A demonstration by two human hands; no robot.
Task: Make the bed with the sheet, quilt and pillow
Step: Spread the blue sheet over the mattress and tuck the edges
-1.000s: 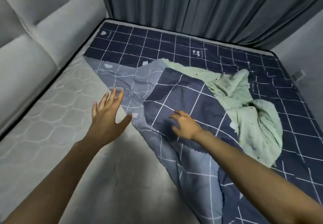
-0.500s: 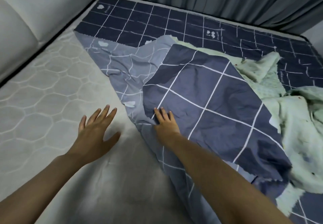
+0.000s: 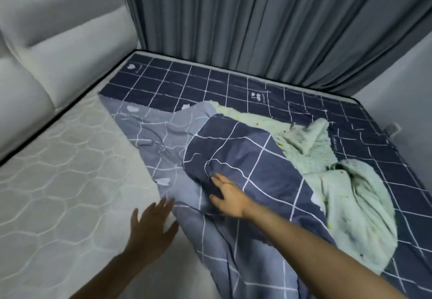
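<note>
Covering half the mattress point(image 3: 58, 182): one navy grid sheet point(image 3: 233, 158), folded back.
One green quilt point(image 3: 350, 193), partly hidden; left hand point(image 3: 149, 231) flat, released; right hand point(image 3: 230, 196) flat on sheet.

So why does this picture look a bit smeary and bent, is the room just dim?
Head view: light is dim and cool, with no glare. The left hand is motion-smeared and in shadow, and the right hand is sharper. The wide lens bows the curtain and headboard. The sheet grid stays readable.
</note>
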